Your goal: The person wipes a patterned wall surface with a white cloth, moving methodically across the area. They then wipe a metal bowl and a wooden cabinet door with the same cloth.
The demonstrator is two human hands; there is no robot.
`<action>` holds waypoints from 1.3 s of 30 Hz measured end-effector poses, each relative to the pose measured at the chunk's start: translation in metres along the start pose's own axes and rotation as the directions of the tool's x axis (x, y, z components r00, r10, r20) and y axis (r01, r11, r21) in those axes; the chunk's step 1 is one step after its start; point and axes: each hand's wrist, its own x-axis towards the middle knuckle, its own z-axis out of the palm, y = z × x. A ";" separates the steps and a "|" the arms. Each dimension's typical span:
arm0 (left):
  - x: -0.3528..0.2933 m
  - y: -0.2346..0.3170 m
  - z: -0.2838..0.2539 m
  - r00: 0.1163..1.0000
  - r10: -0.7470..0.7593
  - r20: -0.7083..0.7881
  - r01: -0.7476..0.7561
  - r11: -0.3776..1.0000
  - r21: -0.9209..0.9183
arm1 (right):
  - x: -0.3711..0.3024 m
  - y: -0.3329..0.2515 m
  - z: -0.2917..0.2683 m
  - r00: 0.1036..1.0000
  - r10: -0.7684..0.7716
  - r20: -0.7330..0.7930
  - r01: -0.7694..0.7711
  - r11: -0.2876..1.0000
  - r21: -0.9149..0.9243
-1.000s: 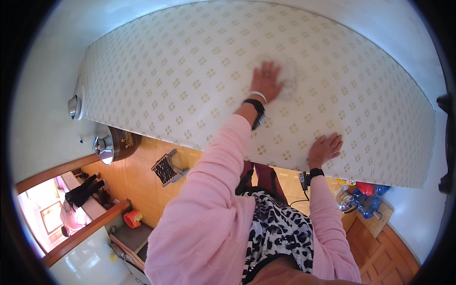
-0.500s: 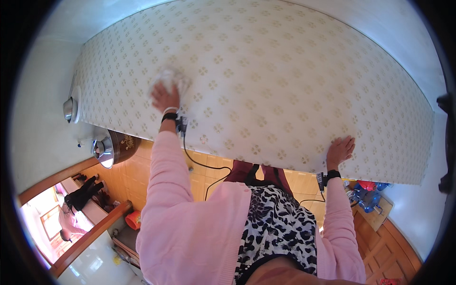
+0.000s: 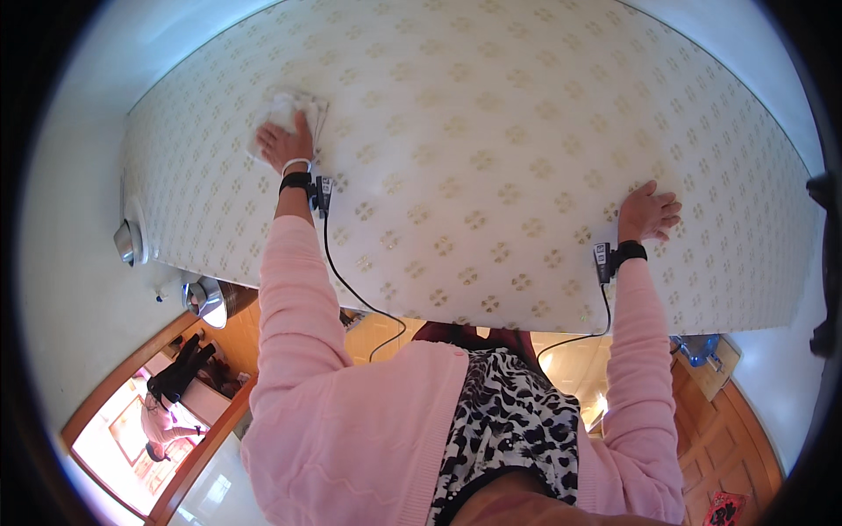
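My left hand [image 3: 287, 143] lies flat with spread fingers on a folded white cloth [image 3: 282, 109], pressing it against the surface. Under both is a long table covering [image 3: 438, 158], whitish with rows of small beige clover-like motifs. Toward the table's right side, my right hand [image 3: 647, 215] rests palm down on the same covering, its fingers stretched out and holding nothing. Each wrist carries a black band with a small device and a black cable; the left one also has a white bracelet.
A metal bowl [image 3: 128, 242] stands at the left table edge. Below it are a brown vessel [image 3: 239, 298] and a wooden-framed opening or mirror [image 3: 140, 438] with a figure in pink. Blue plastic bottles [image 3: 699, 349] sit low at right near a wooden door [image 3: 728, 430].
My left hand and the cloth have slid farther away and slightly left. My right hand has shifted farther up the covering, a little to the right. The view has moved closer over the table.
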 end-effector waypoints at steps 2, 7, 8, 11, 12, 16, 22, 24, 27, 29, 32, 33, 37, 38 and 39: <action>0.006 0.049 -0.001 0.992 0.118 0.034 -0.119 0.993 0.025 | 0.000 -0.001 0.000 1.000 -0.005 -0.009 0.005 1.000 0.011; -0.031 0.192 -0.001 0.786 0.616 -0.058 -0.617 0.776 -0.130 | -0.003 -0.004 -0.007 1.000 -0.017 0.013 0.017 1.000 0.011; -0.047 0.222 -0.003 0.737 0.676 -0.004 -0.669 0.728 -0.150 | -0.003 -0.004 -0.008 0.999 -0.013 0.037 0.012 1.000 0.013; -0.112 0.301 -0.016 0.554 0.832 -0.021 -0.792 0.520 -0.319 | -0.005 -0.006 -0.012 0.999 -0.011 0.033 0.011 1.000 0.025; -0.134 0.320 -0.023 0.495 0.867 -0.061 -0.811 0.436 -0.390 | -0.006 -0.007 -0.013 1.000 -0.020 0.007 0.020 1.000 0.021; -0.206 0.369 -0.053 0.177 0.983 0.038 -0.853 0.172 -0.493 | -0.006 -0.009 -0.016 0.999 0.004 0.054 -0.007 0.999 0.050; -0.236 0.399 -0.056 -0.024 0.996 -0.083 -0.864 -0.062 -0.499 | -0.006 -0.008 -0.015 0.997 0.024 0.073 -0.028 0.998 0.053; -0.226 0.415 -0.050 0.003 0.999 -0.051 -0.889 -0.021 -0.457 | -0.006 -0.008 -0.014 0.998 0.023 0.060 -0.027 0.997 0.071; -0.193 0.443 -0.039 0.128 0.992 -0.012 -0.896 0.110 -0.430 | -0.006 -0.008 -0.014 0.999 0.011 0.040 -0.012 1.000 0.018; -0.166 0.453 -0.029 0.210 0.978 0.011 -0.890 0.195 -0.413 | -0.006 -0.007 -0.015 0.998 0.018 0.062 -0.019 1.000 0.023; -0.118 0.462 -0.016 0.290 0.956 0.050 -0.889 0.288 -0.355 | -0.006 -0.008 -0.017 0.997 0.020 0.075 -0.020 1.000 -0.005; -0.104 0.464 -0.013 0.320 0.946 0.042 -0.886 0.315 -0.340 | -0.005 -0.008 -0.017 0.998 0.014 0.066 -0.013 1.000 -0.029; -0.061 0.475 0.000 0.398 0.916 0.046 -0.877 0.395 -0.273 | -0.006 -0.007 -0.016 0.997 0.026 0.069 -0.025 1.000 -0.013; -0.052 0.481 0.001 0.430 0.903 0.006 -0.878 0.419 -0.233 | -0.006 -0.007 -0.016 0.997 0.034 0.068 -0.033 0.999 -0.018; -0.046 0.485 0.003 0.456 0.890 0.001 -0.873 0.447 -0.195 | -0.006 -0.006 -0.015 0.998 0.020 0.055 -0.019 1.000 -0.022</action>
